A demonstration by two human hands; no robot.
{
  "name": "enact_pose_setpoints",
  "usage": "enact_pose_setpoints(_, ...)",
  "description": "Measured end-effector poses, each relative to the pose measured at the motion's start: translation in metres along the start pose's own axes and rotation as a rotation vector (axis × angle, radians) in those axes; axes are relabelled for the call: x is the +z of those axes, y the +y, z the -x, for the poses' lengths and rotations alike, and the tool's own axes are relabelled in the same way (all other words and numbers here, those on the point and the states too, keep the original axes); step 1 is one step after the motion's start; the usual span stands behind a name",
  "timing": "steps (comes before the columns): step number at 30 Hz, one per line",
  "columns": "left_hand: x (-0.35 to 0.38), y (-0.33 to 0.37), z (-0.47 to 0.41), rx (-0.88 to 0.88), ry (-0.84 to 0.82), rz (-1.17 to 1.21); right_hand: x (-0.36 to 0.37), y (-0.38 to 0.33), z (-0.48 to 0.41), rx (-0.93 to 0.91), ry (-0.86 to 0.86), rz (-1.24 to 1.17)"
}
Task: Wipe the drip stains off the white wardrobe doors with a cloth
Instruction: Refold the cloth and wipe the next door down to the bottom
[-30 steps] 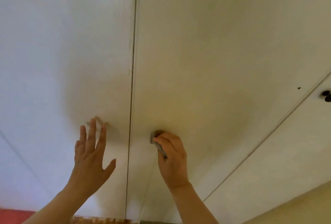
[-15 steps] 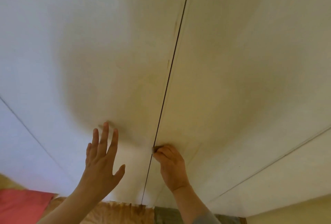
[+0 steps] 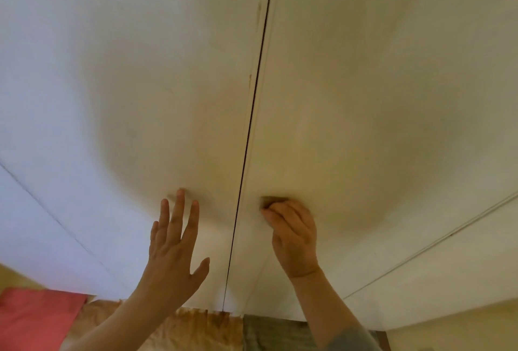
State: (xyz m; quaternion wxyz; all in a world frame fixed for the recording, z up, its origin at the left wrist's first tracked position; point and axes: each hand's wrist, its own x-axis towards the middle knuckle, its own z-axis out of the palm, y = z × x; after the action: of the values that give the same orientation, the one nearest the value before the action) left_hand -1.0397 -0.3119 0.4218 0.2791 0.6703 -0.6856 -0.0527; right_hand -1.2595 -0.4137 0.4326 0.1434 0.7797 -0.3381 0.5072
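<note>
A small grey-brown cloth (image 3: 271, 201) is gripped by the curled right hand (image 3: 295, 238) against the right white wardrobe door (image 3: 370, 92); the left hand (image 3: 175, 242) is spread, fingers straight, at the left door (image 3: 134, 92).

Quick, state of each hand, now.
Left hand: open, fingers straight, holding nothing, by the left door.
Right hand: closed, fingers curled round the cloth, pressing it on the right door.

The left hand (image 3: 173, 241) was spread before the left door (image 3: 126, 84); right of the gap (image 3: 251, 115), the cloth (image 3: 271, 200) was held against the right door (image 3: 378, 98) by the right hand (image 3: 294, 235).
</note>
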Motion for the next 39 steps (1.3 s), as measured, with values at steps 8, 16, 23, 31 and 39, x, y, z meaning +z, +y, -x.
enact_pose_setpoints(8, 0.008, 0.012, 0.0, -0.011, -0.006, -0.019, -0.006, -0.022, 0.026, 0.184, -0.108, -0.033)
enact_pose_setpoints(16, 0.021, 0.032, -0.004, 0.004, 0.017, -0.002, -0.022, 0.024, 0.007, 0.005, 0.057, 0.026)
enact_pose_setpoints(23, 0.026, 0.043, -0.002, 0.031, 0.016, -0.023, -0.026, 0.006, 0.052, 0.215, -0.111, -0.02)
enact_pose_setpoints(31, 0.035, 0.057, -0.004, 0.054, 0.027, -0.011, -0.046, 0.035, 0.011, 0.131, 0.114, 0.08)
enact_pose_setpoints(39, 0.037, 0.06, -0.003, 0.032, 0.017, -0.03, -0.06, 0.038, 0.06, 0.227, -0.126, 0.018)
